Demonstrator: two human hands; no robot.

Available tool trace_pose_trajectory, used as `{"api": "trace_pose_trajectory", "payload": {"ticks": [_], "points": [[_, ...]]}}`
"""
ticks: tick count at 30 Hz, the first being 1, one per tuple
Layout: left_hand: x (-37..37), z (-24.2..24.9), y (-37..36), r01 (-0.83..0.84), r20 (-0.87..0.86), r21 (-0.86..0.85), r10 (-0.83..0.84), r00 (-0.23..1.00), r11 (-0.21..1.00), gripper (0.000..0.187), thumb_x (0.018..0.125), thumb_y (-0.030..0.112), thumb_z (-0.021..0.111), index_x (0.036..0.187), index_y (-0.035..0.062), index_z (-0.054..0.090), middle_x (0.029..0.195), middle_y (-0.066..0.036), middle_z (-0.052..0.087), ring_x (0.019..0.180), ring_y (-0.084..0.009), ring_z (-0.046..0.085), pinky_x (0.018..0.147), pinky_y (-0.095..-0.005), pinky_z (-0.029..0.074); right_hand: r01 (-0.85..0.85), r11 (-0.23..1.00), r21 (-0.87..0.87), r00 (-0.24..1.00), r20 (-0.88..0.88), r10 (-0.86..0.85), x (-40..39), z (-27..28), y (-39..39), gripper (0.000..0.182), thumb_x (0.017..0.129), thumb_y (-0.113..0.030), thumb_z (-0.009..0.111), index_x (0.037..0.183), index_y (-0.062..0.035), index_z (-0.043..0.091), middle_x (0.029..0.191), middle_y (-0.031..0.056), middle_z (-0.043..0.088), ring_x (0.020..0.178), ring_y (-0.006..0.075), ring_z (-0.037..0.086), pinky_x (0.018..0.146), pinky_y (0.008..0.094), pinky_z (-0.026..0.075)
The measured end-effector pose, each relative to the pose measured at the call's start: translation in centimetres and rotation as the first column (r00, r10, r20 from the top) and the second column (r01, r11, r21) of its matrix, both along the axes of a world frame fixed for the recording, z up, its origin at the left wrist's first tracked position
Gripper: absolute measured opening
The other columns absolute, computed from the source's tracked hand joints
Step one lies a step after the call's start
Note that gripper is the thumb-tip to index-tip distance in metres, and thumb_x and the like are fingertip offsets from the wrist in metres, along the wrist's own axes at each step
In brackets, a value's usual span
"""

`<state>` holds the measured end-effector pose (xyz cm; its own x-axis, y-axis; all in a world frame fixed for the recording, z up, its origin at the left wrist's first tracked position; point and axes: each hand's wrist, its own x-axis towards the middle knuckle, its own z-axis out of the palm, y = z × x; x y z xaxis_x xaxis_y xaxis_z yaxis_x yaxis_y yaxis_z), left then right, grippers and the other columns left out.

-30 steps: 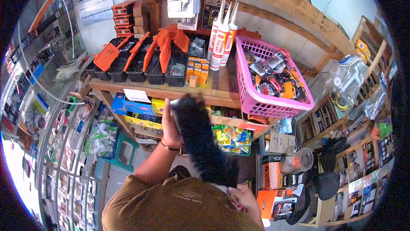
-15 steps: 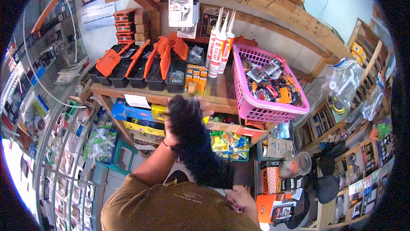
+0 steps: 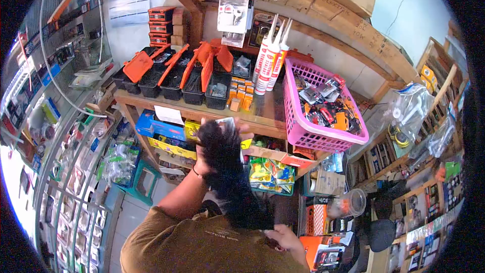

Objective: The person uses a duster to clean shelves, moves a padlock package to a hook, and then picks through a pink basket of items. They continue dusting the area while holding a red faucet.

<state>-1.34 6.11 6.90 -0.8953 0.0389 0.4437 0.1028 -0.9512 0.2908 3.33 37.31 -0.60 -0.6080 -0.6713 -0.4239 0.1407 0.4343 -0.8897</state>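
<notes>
Gripping one black fuzzy duster (image 3: 230,172), the left hand (image 3: 204,154) clasps its top, the right hand (image 3: 283,238) its bottom; three sealant tubes (image 3: 269,58), one pink basket (image 3: 303,129) behind.

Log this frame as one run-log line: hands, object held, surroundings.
left hand: grips top of black bristly brush | right hand: holds its lower end | brush: tilted, before wooden shelf | nearby: pink basket

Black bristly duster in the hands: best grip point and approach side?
Grip the black duster at its lower end, by the right hand, coming from below right. It runs as a long diagonal, and the bristly head offers no firm surface. The left hand steadies the upper end from behind. Any handle is hidden, so this is a judgement.
</notes>
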Motion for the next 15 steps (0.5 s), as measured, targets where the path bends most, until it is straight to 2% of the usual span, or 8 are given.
{"api": "trace_pose_trajectory", "payload": {"ticks": [1,3,5,7,9,11,13,15], "points": [[0.4,0.5,0.2,-0.007,-0.003,0.003,0.007,1.0,1.0,0.072,0.08,0.061,0.029,0.124,0.005,0.039,0.121,-0.017,0.045,0.112,-0.033,0.043,0.096,-0.046,0.031,0.057,0.998,0.033,0.972,0.225,-0.063,-0.3,-0.2,0.5,0.035,0.086,-0.023,0.05,0.056,-0.0053,0.049,0.045,-0.0003,0.042,0.038,0.0075,0.037,0.037,0.0235,0.029],[1.6,2.0,1.1,-0.163,0.27,-0.005,0.158,0.95,0.987,0.071,0.08,0.061,0.029,0.123,0.0049,0.04,0.12,-0.017,0.045,0.111,-0.0325,0.044,0.095,-0.0465,0.032,0.207,0.976,0.066,0.95,0.226,-0.217,0.0,-0.5,0.4,0.033,0.085,-0.024,0.052,0.058,-0.0052,0.052,0.047,-0.0013,0.044,0.039,0.0067,0.037,0.037,0.0233,0.028],[1.3,1.9,1.5,-0.211,0.28,-0.007,0.204,0.938,0.978,0.072,0.08,0.061,0.028,0.122,0.0041,0.04,0.12,-0.018,0.045,0.11,-0.0332,0.044,0.095,-0.047,0.032,0.047,0.986,0.157,0.996,-0.078,-0.035,0.3,-0.8,0.2,0.032,0.083,-0.023,0.054,0.057,-0.0063,0.051,0.046,-0.0006,0.045,0.038,0.0073,0.039,0.037,0.0236,0.03],[0.8,-0.1,0.3,-0.077,0.063,-0.069,0.082,0.995,0.995,0.071,0.081,0.06,0.028,0.122,0.003,0.04,0.12,-0.018,0.046,0.11,-0.0329,0.045,0.095,-0.0467,0.032,-0.019,1.0,-0.007,0.994,-0.11,0.018,1.1,1.1,-0.7,0.032,0.084,-0.023,0.054,0.057,-0.0064,0.05,0.046,-0.0008,0.045,0.038,0.0071,0.039,0.037,0.024,0.031],[0.6,-0.1,0.7,-0.024,0.032,-0.029,0.025,0.999,0.999,0.069,0.082,0.059,0.028,0.122,0.0032,0.041,0.121,-0.017,0.045,0.109,-0.0325,0.045,0.094,-0.0461,0.033,0.133,0.967,0.218,0.976,0.141,-0.166,0.5,0.2,0.6,0.033,0.084,-0.025,0.054,0.058,-0.0047,0.052,0.047,-0.0025,0.043,0.044,0.0065,0.037,0.042,0.024,0.029],[1.4,2.2,2.0,-0.189,0.182,-0.063,0.198,0.963,0.98,0.068,0.083,0.058,0.027,0.122,0.0046,0.041,0.122,-0.017,0.044,0.111,-0.0318,0.044,0.094,-0.0457,0.033,0.196,0.98,-0.019,0.938,0.296,-0.182,0.1,-3.6,2.7,0.03,0.084,-0.03,0.054,0.069,-0.003,0.054,0.049,-0.0035,0.044,0.044,0.0044,0.038,0.038,0.0234,0.031],[1.6,2.6,2.7,-0.069,0.231,0.071,0.051,0.972,0.995,0.07,0.082,0.059,0.026,0.123,0.0047,0.04,0.122,-0.016,0.044,0.113,-0.0309,0.042,0.094,-0.0459,0.034,0.041,0.99,0.133,0.997,-0.074,-0.031,0.8,-2.2,2.2,0.03,0.084,-0.028,0.054,0.067,-0.0029,0.054,0.05,-0.0027,0.046,0.046,0.0046,0.042,0.04,0.0233,0.033],[0.4,0.0,1.8,-0.036,0.049,-0.089,0.041,0.998,0.995,0.072,0.082,0.06,0.024,0.122,0.0022,0.038,0.12,-0.016,0.046,0.111,-0.0304,0.044,0.094,-0.0454,0.033,-0.075,0.995,0.061,0.984,-0.158,0.084,1.2,1.1,1.2,0.031,0.084,-0.028,0.054,0.064,-0.0039,0.054,0.05,-0.0024,0.046,0.044,0.0062,0.043,0.039,0.0239,0.033]]}}
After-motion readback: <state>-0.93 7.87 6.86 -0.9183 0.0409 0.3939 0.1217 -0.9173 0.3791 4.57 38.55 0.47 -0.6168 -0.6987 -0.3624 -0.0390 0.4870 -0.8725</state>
